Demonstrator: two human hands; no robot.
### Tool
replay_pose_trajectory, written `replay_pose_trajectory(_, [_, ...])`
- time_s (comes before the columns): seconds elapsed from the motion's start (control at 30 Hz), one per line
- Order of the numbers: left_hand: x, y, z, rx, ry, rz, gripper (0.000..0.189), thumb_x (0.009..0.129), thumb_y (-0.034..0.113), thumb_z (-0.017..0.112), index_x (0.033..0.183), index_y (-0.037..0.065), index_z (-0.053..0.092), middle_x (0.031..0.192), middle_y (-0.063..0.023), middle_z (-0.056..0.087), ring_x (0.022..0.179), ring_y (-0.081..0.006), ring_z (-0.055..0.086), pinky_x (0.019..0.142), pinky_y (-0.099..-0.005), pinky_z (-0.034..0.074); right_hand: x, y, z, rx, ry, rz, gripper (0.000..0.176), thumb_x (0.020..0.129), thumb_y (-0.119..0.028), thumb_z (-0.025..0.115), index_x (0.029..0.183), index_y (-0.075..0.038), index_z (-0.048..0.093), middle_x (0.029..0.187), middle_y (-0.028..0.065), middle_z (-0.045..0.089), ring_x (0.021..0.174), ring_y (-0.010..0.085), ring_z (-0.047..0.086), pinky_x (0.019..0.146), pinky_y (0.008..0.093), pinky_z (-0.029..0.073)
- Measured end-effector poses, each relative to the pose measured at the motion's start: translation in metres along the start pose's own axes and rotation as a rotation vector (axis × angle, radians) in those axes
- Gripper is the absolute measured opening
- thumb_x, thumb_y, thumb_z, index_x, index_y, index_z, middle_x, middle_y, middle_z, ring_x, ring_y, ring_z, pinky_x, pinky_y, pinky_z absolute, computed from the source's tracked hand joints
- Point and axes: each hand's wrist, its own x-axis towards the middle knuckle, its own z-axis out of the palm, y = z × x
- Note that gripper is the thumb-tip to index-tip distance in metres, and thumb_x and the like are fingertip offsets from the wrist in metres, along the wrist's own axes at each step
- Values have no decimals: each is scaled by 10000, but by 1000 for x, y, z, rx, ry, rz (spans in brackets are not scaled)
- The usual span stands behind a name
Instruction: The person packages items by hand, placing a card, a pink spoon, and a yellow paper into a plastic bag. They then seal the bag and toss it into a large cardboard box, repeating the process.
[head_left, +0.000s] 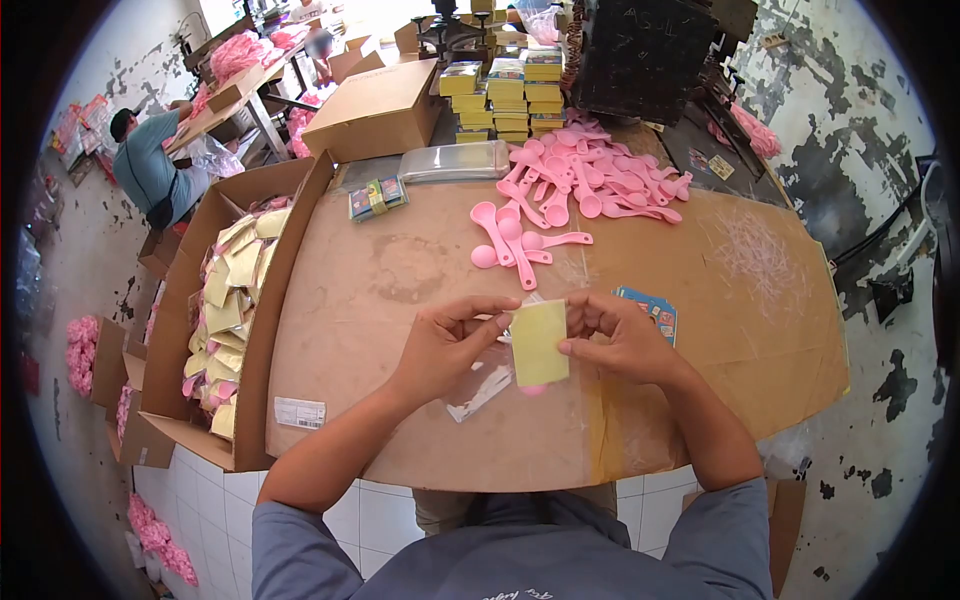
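Observation:
A pale yellow card (pixel 540 343) is held up between my two hands over the near middle of the table. My left hand (pixel 455 345) pinches at its upper left corner, where a bit of clear plastic also shows. My right hand (pixel 622 338) grips its right edge between thumb and fingers. A rounded pink end (pixel 535 390) peeks out under the card; the rest of it is hidden. Clear plastic bags (pixel 483 392) lie below my left hand. Blue printed cards (pixel 657 318) are partly covered by my right hand. Several loose pink spoons (pixel 512 238) lie beyond.
A larger heap of pink spoons (pixel 590 170) sits farther back, beside a clear plastic tray (pixel 455 161) and a banded card bundle (pixel 378 198). Stacked yellow-edged cards (pixel 508 95) stand behind. At left is a carton (pixel 290 260) of filled packets. Another person (pixel 155 160) works at far left.

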Motion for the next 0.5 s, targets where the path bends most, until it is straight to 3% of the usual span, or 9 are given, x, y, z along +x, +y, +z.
replay_pose_trajectory(0.13, [1, 4, 17, -190, 97, 134, 293, 1018, 113, 682, 1279, -21, 660, 1072, -105, 749, 955, -128, 731, 781, -273, 606, 1, 0, 1, 124, 7, 5, 350, 982, -17, 677, 1322, 16, 602, 1079, 39, 709, 973, 107, 667, 873, 273, 526])
replay_pose_trajectory(0.27, [2, -8, -10, 121, -205, -54, 267, 999, 198, 727, 1162, -7, 677, 1004, -78, 747, 898, -123, 720, 723, -271, 583, 1, -5, 1, 188, 71, -31, 342, 985, -20, 670, 1320, 6, 611, 1075, 46, 712, 972, 112, 666, 871, 275, 524])
replay_pose_trajectory(0.37, [6, 7, -27, 127, -43, -73, 235, 1035, 202, 667, 1149, -3, 682, 1031, -69, 741, 909, -131, 717, 732, -286, 597, -2, -11, -12, -22, 171, -62, 332, 979, -51, 675, 1307, -15, 634, 1071, 49, 715, 950, 113, 662, 869, 291, 526])
replay_pose_trajectory(0.4, [8, 5, -31, -50, 176, 192, 172, 1023, 89, 633, 1174, 6, 644, 1042, -87, 716, 860, -172, 724, 728, -319, 610, -3, -11, -19, -138, 208, -73, 327, 978, -65, 677, 1301, -22, 643, 1072, 50, 717, 942, 113, 661, 870, 298, 527])
replay_pose_trajectory(0.43, [13, 16, -37, -55, 444, 297, 272, 1076, 217, 557, 1248, 11, 604, 1130, -105, 705, 962, -200, 718, 831, -355, 599, -4, -11, -27, -202, 249, -68, 329, 968, -84, 685, 1291, -27, 653, 1074, 57, 721, 939, 127, 662, 872, 307, 526])
replay_pose_trajectory(0.47, [17, 33, -46, -246, 527, 426, 429, 1118, 382, 433, 1308, 20, 561, 1260, -115, 673, 1106, -217, 680, 957, -386, 554, -4, -9, -34, -266, 291, -64, 332, 958, -103, 694, 1281, -32, 662, 1076, 63, 724, 936, 142, 664, 875, 316, 526])
replay_pose_trajectory(0.5, [19, 49, -49, -355, 594, 486, 541, 1124, 464, 341, 1347, 11, 536, 1355, -109, 635, 1205, -217, 635, 1006, -383, 514, -4, -8, -42, -328, 336, -60, 335, 948, -123, 702, 1270, -37, 672, 1078, 70, 728, 934, 156, 665, 878, 324, 525])
